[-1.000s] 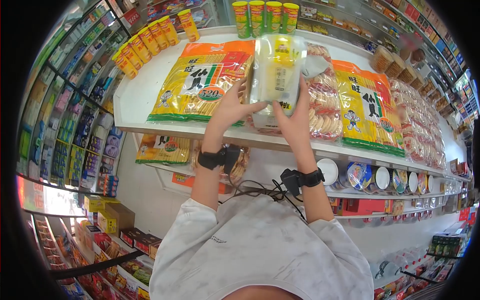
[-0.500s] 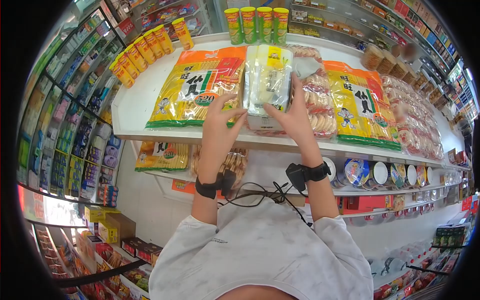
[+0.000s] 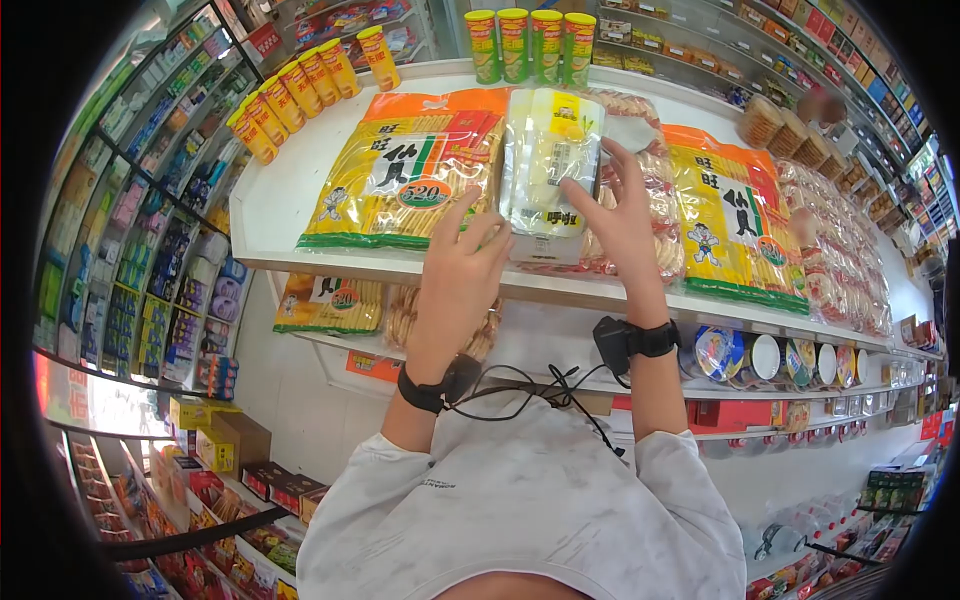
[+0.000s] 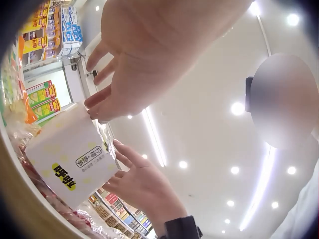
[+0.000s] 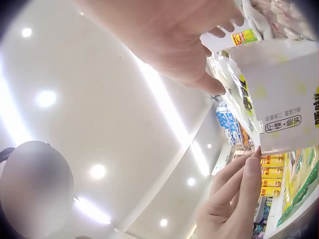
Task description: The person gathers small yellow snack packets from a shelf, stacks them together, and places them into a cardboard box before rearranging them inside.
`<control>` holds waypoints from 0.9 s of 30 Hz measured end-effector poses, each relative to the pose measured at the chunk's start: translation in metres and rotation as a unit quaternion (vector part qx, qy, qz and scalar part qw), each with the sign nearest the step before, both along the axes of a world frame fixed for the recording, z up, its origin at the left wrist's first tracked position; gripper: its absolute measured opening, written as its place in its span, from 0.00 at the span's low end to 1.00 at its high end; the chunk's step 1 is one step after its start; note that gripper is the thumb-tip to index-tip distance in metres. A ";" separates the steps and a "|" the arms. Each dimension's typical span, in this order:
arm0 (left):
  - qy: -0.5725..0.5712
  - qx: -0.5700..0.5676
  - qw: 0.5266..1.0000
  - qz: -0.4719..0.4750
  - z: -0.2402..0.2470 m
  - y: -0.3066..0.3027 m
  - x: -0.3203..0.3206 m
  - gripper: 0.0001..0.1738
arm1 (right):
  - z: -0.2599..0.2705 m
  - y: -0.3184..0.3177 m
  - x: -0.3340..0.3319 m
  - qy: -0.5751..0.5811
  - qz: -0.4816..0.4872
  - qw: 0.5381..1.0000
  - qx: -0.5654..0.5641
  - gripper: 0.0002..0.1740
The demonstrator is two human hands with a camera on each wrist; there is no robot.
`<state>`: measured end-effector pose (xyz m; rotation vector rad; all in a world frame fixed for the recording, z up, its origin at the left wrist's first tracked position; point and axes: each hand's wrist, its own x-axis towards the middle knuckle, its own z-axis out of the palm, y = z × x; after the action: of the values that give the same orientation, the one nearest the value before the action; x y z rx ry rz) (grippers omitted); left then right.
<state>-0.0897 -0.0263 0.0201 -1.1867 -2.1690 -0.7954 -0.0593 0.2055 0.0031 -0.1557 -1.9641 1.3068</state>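
Observation:
A white printed box (image 3: 540, 247) with yellow marks and black lettering stands on the white shelf, and clear-and-white snack packets (image 3: 545, 130) show in its top. The person's left hand (image 3: 465, 275) is at the box's front left corner. In the right wrist view, the thumb and forefinger of that left hand (image 5: 234, 194) pinch the edge there. Spread around the right side is the right hand (image 3: 625, 215), its thumb resting on the front packet. The left wrist view shows the right hand (image 4: 142, 191) beside the box's far side, fingers lightly bent.
Large yellow-orange cracker bags (image 3: 400, 170) lie left of the box; another such bag (image 3: 735, 220) lies to the right. Round crackers in clear wrap (image 3: 665, 225) are tight against the box. Green cans (image 3: 530, 48) and yellow cans (image 3: 380, 58) line the back. Cables (image 3: 540, 385) hang below the shelf edge.
The box was tilted up between both hands and now sits lower on the shelf. The left hand has slid to its front corner; the right hand's fingers have spread, with the thumb moved up the packet.

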 end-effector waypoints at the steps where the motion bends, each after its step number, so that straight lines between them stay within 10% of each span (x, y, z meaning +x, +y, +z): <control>1: -0.004 -0.003 1.000 -0.007 -0.001 0.000 -0.001 0.09 | 0.000 0.000 -0.001 -0.003 -0.001 1.000 0.000 0.47; 19: -0.107 -0.001 0.993 -0.052 -0.005 -0.001 -0.007 0.17 | 0.000 -0.005 -0.019 0.016 0.069 0.996 -0.045 0.50; 22: -0.292 0.117 0.942 -0.117 -0.006 -0.012 -0.001 0.19 | 0.006 -0.009 -0.015 0.003 0.073 0.995 -0.066 0.48; 27: -0.191 0.138 0.969 -0.075 0.004 -0.019 -0.009 0.21 | -0.008 -0.004 -0.020 0.014 0.036 0.999 -0.001 0.47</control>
<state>-0.0983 -0.0454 0.0238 -1.1314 -2.1807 -1.4445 -0.0790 0.2018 -0.0047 -0.0679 -1.9599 1.3495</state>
